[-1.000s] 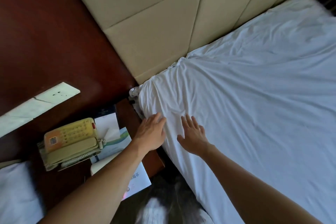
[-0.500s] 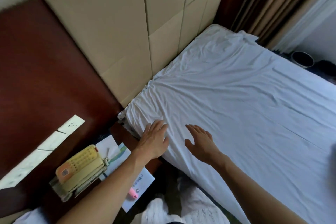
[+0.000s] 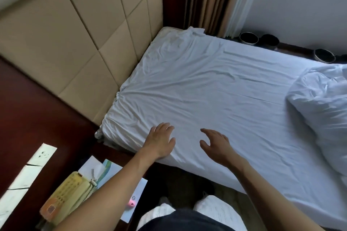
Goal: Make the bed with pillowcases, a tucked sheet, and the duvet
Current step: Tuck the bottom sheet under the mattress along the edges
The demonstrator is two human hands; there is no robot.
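Room: a padded beige headboard (image 3: 75,43) stands behind the bed, with dark wood panelling to its left and brown curtains (image 3: 212,0) in the far corner.
Bed: a white sheet (image 3: 216,90) covers the whole mattress. It is creased across the middle, gathered into tight folds at the near head corner and rumpled at the far head corner.
Left hand: the left hand (image 3: 161,140) lies palm down on the sheet right at the near edge of the bed, fingers straight and spread, gripping nothing.
Right hand: the right hand (image 3: 216,144) is just beside the left, over the sheet, fingers loose and apart and holding nothing. From where I stand I cannot tell whether it touches the cloth.
Bedding: a white bedding bundle (image 3: 323,103) sits puffed and crumpled on the sheet toward the foot end, well apart from both hands. I cannot tell whether it is a pillow or the duvet.
Nightstand: a yellowed telephone (image 3: 69,197) rests on papers (image 3: 110,169) beside the bed, with a small pink object (image 3: 131,203) near the paper's edge.
Far side: round dark pots (image 3: 248,38) stand on the floor along the wall.
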